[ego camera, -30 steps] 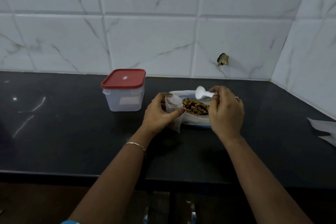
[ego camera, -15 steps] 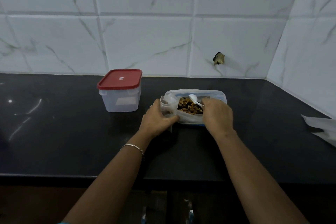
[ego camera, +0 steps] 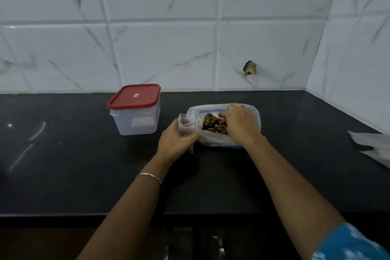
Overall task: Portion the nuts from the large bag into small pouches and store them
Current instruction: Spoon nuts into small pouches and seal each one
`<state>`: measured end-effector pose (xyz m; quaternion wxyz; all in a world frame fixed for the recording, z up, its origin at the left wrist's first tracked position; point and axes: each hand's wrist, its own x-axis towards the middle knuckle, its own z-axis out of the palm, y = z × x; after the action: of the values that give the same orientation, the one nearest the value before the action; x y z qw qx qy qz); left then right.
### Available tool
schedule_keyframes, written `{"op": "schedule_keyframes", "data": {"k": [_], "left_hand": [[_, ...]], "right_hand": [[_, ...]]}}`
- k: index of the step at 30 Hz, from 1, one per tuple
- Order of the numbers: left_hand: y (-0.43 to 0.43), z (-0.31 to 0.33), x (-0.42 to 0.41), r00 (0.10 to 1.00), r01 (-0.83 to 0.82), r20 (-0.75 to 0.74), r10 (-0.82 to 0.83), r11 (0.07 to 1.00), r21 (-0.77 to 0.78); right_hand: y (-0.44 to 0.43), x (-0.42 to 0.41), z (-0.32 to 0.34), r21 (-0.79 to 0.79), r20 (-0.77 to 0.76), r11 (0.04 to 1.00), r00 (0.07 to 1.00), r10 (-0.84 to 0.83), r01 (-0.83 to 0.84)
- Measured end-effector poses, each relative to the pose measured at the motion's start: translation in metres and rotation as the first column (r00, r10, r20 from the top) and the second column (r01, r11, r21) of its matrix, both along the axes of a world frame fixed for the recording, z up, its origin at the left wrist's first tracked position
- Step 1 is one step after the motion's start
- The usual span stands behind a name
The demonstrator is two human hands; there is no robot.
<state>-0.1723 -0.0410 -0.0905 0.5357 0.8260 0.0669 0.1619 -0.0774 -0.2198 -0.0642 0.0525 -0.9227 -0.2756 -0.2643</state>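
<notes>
The large clear plastic bag with a blue zip strip (ego camera: 210, 140) lies on its side under the right hand (ego camera: 240, 124), mouth gaping, with brown nut pieces (ego camera: 212, 125) heaped inside at that hand's fingertips. The small clear plastic pouch (ego camera: 185, 125) stands open-mouthed, gripped by the left hand (ego camera: 175, 143), touching the bag's left edge. The translucent square tub with a shut red lid (ego camera: 136, 118) stands apart, left of the left hand.

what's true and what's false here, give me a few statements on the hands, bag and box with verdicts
1. The box has its red lid on. True.
2. The right hand reaches into the bag of nuts. True.
3. The left hand is empty. False: it holds a pouch beside the bag.
4. The box stands right of the bag. False: it stands left of it.
</notes>
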Motion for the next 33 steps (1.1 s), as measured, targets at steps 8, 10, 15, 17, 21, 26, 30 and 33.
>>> {"op": "schedule_keyframes", "data": {"k": [8,10,15,17,21,26,30,33], "left_hand": [[0.000,-0.001,0.003,1.000,0.007,-0.009,-0.008,0.999,-0.039],[-0.001,0.000,0.002,1.000,0.022,-0.004,-0.022,0.998,-0.057],[-0.002,0.001,0.001,0.999,0.045,-0.018,-0.047,0.996,-0.070],[-0.002,0.002,0.001,0.998,0.048,-0.025,-0.050,0.997,-0.068],[-0.002,0.002,0.001,0.999,0.042,-0.028,-0.044,0.996,-0.074],[-0.002,0.003,-0.001,0.997,0.068,-0.036,-0.071,0.995,-0.072],[-0.003,0.003,-0.002,0.995,0.102,-0.014,-0.103,0.993,-0.059],[-0.004,0.004,-0.004,0.992,0.125,0.000,-0.125,0.991,-0.058]], "right_hand": [[-0.025,0.001,-0.002,0.296,-0.261,0.948,0.945,0.196,-0.115],[-0.026,0.001,-0.003,0.329,-0.302,0.939,0.931,0.203,-0.098],[-0.020,-0.006,-0.001,0.287,-0.371,0.957,0.917,0.147,-0.037],[-0.020,-0.008,0.002,0.299,-0.455,0.954,0.879,0.140,0.003],[-0.026,-0.010,0.002,0.445,-0.645,0.891,0.722,0.251,0.087],[-0.025,-0.017,0.007,0.581,-0.719,0.787,0.585,0.376,0.208],[-0.020,-0.023,0.007,0.601,-0.740,0.739,0.563,0.369,0.305],[-0.018,-0.026,0.007,0.614,-0.751,0.690,0.553,0.362,0.382]]}}
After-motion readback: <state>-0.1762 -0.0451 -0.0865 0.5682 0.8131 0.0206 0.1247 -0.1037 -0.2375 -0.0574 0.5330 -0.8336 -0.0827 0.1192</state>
